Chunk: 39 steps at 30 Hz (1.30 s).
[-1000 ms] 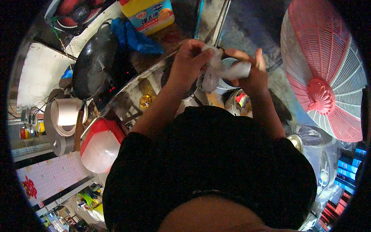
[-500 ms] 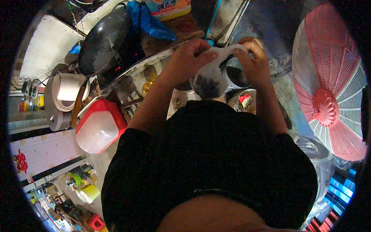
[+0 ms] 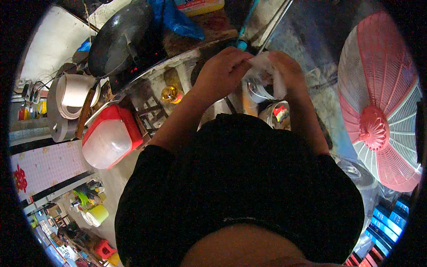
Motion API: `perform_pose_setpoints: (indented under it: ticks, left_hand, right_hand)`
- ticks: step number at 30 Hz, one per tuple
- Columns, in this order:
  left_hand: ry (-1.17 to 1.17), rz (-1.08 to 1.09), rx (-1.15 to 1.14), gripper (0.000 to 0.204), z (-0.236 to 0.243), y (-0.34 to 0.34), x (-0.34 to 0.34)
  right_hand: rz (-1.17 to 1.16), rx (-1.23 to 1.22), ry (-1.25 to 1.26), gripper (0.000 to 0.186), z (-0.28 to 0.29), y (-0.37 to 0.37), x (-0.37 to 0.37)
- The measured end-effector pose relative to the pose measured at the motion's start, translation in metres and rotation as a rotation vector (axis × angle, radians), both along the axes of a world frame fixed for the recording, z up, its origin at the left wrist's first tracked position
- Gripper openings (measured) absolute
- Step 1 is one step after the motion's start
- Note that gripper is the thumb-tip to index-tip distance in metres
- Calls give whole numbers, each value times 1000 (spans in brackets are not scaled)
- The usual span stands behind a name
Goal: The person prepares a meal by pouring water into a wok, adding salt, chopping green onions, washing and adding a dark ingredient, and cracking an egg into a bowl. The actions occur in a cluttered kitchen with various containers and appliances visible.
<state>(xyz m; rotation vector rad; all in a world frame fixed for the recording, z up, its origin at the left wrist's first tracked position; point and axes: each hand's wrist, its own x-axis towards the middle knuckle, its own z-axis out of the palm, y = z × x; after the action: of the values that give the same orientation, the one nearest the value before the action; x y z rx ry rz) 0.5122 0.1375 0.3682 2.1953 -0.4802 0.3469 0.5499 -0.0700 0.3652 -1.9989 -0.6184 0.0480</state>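
Observation:
A translucent white plastic bag (image 3: 267, 73) is stretched between my hands over a light round container (image 3: 257, 93). My left hand (image 3: 224, 73) is closed, its thumb and fingers pinching the bag's upper left part. My right hand (image 3: 289, 73) is closed on the bag's right side, its fingertips partly hidden behind the blurred plastic. Below the bag sits another round container (image 3: 276, 116) with a red and yellow packet in it. Left of my left wrist stands a bottle of yellow liquid (image 3: 172, 94).
A black wok (image 3: 115, 38), blue bag (image 3: 178, 22) and yellow jug (image 3: 198, 5) are at upper left. A pale pot (image 3: 80, 93) and red bin with translucent lid (image 3: 106, 138) stand left. A pink fan (image 3: 373, 127) stands right, near blue boxes (image 3: 387, 220).
The bag was bunched, then hung lower with dark contents showing; now it is raised between my hands, which have drawn a little closer since half a second ago.

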Motion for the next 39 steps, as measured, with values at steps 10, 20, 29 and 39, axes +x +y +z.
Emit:
perform_pose_setpoints:
  ticks: [10, 20, 29, 39]
  left_hand:
    - [268, 88, -358, 32, -17, -3, -3]
    - [740, 219, -1189, 9, -22, 32, -24]
    - [471, 328, -1351, 27, -33, 55, -24]
    - [-14, 169, -553, 20, -38, 13, -11]
  right_hand:
    - [40, 192, 504, 35, -34, 3, -6]
    - [79, 229, 128, 29, -39, -9, 5]
    - [794, -116, 80, 22, 1, -5, -2]
    - [513, 195, 403, 36, 8, 20, -17]
